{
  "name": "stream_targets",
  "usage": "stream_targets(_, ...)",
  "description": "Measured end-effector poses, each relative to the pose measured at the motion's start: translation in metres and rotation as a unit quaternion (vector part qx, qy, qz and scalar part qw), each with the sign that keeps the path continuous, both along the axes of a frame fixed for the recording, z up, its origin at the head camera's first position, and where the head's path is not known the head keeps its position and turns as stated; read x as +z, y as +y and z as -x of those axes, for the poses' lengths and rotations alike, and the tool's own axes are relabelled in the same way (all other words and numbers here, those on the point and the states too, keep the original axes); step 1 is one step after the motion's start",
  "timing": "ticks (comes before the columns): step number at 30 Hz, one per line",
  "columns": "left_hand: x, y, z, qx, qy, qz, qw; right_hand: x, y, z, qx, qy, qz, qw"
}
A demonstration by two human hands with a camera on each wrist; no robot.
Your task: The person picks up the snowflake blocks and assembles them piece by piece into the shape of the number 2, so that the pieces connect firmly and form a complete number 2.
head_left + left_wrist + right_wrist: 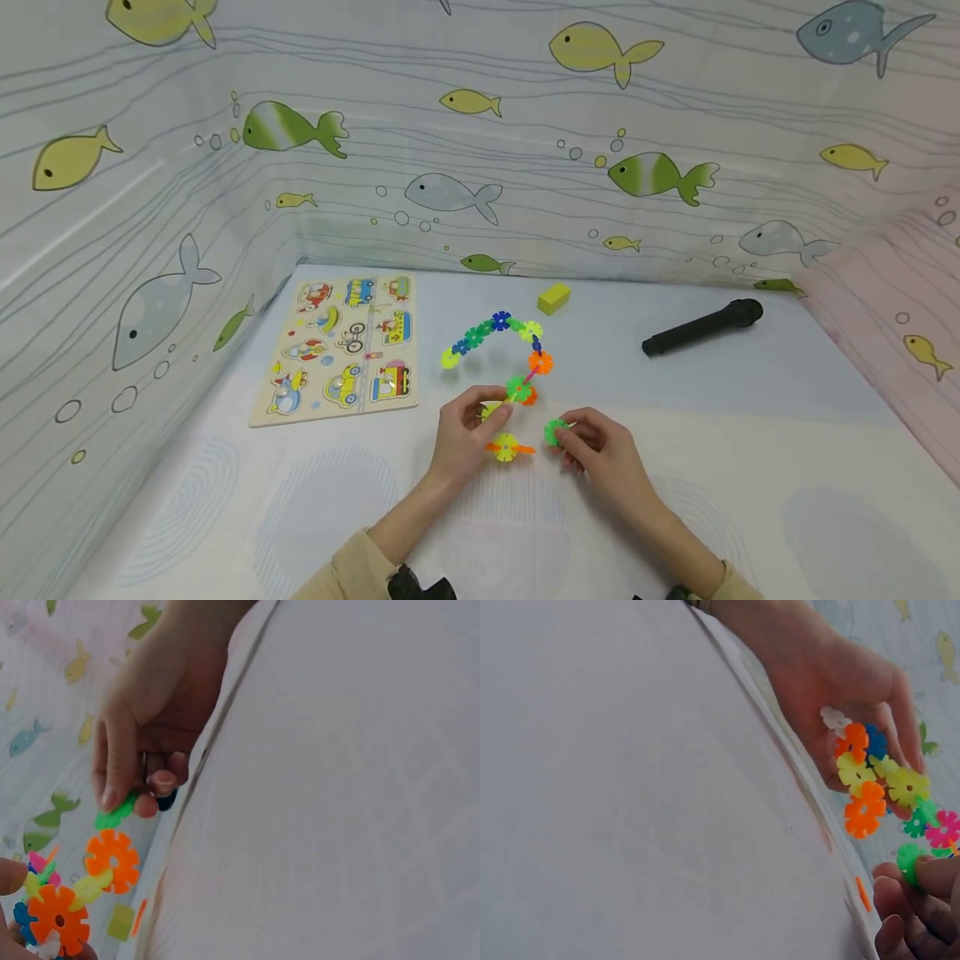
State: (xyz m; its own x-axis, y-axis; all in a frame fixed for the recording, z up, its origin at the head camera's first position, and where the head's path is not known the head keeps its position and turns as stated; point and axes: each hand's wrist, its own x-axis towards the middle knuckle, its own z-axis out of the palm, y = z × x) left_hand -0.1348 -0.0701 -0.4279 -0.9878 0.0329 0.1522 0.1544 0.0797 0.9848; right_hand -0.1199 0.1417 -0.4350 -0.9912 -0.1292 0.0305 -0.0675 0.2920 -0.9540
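Note:
My left hand (461, 437) pinches a chain of interlocking snowflake discs (540, 362) between thumb and fingers. Yellow, orange, green and blue discs curve up and leftward from that grip. Below the thumb, the near end shows a yellow disc (506, 448) with an orange one seen edge-on. In the right wrist view, an orange disc (865, 811) ends the chain, while white and blue discs sit close to the left palm. My right hand (606, 450) pinches a loose green snowflake disc (555, 431) by its edge, just right of the chain and apart from it.
A wooden picture puzzle board (337, 350) lies at the left of the table. Behind the chain is a yellow block (553, 298). A black microphone (702, 327) lies at the back right. Fish-patterned cloth walls (525, 167) enclose the back and sides.

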Motion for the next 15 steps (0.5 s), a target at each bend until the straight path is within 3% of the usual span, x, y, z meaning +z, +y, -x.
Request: stream_targets(15, -0.0004, 0.0002, 0.0007, 0.002, 0.007, -0.003, 1.0, -0.0024, 0.0013, -0.0006, 0.009, 0.017, -0.012, 1.0)
